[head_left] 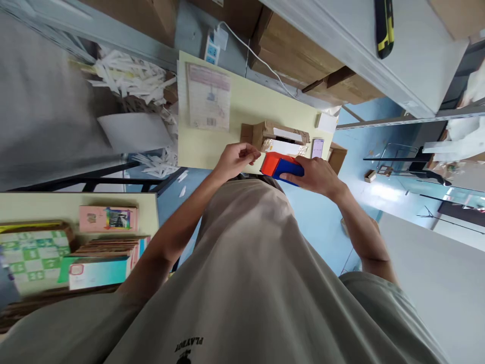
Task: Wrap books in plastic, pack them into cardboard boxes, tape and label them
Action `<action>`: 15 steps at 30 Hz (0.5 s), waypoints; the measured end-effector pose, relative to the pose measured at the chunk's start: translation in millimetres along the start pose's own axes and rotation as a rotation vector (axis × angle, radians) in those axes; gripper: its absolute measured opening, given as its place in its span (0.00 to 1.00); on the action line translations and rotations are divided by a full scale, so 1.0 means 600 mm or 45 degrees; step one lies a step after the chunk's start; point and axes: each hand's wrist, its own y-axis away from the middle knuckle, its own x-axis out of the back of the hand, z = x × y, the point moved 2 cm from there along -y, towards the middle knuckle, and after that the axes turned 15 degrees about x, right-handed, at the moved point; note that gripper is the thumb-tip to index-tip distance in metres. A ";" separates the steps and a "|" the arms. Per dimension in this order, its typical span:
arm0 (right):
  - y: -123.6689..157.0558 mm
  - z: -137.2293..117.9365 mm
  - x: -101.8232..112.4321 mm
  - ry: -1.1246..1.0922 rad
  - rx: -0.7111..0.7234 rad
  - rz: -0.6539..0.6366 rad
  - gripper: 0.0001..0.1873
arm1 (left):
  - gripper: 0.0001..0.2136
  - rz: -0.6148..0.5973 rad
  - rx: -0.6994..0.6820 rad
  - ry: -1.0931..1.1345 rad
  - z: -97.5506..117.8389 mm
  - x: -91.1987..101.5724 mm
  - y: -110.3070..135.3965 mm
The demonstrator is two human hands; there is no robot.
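Far left of the right hand's grip and nearer the body, a pink booklet (108,219) lay on another surface, well clear of trouble. Left of the grip and beyond it, pale paper strips (129,76) were heaped below the table; any scrap that fell there would probably have been hard to find. A flat package (209,97) lay on the yellow table (200,151), left of the grip and farther from the body, apart from both hands.

The left hand (235,161) was just left of the tool's front end, fingers curled in; whether they pinched anything thin could not be told. If that end carried a cutting edge, which was not clear, a sudden tug could have nicked the fingertips.

The red-and-blue tool (280,166) was in the right hand (318,174), whose fingers and thumb were wrapped around its blue side. It seemed to be held over the table's near edge, so a loosened hold could have dropped it to the floor.

Just beyond the grip stood a cardboard box (271,130), with shiny clear film (302,150) on its near side; a careless swing of the tool might have snagged the film or shoved the box. A phone (317,148) lay beyond the right hand, close enough that a backward-sweeping wrist could have knocked it.
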 end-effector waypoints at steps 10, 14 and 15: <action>-0.008 0.069 0.135 0.083 -0.095 -0.277 0.39 | 0.17 0.310 0.002 0.297 -0.085 0.035 -0.142; -0.057 0.051 0.143 0.156 -0.067 -0.252 0.40 | 0.18 0.317 0.102 0.351 -0.128 0.011 -0.205; -0.067 0.045 0.144 0.173 -0.063 -0.246 0.41 | 0.18 0.323 0.116 0.356 -0.136 0.005 -0.215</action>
